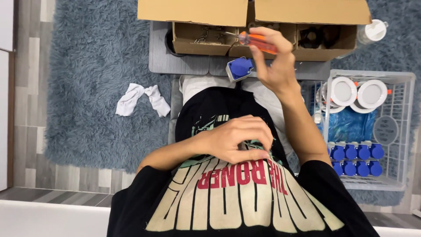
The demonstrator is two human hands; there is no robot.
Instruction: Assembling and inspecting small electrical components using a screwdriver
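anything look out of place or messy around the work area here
One thing stands out: a crumpled white cloth lies loose on the blue rug, apart from everything else. The blue plug parts sit in neat rows in the white basket. The right hand holds an orange screwdriver over the cardboard box.

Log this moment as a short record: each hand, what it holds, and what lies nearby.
right hand: raised, gripping an orange-handled screwdriver
left hand: curled against the black shirt, fingers closed; anything inside is hidden
below right hand: blue and grey socket on the grey low table
ahead: open cardboard box
right side: white wire basket with blue sockets and white round fittings
on rug: white cloth
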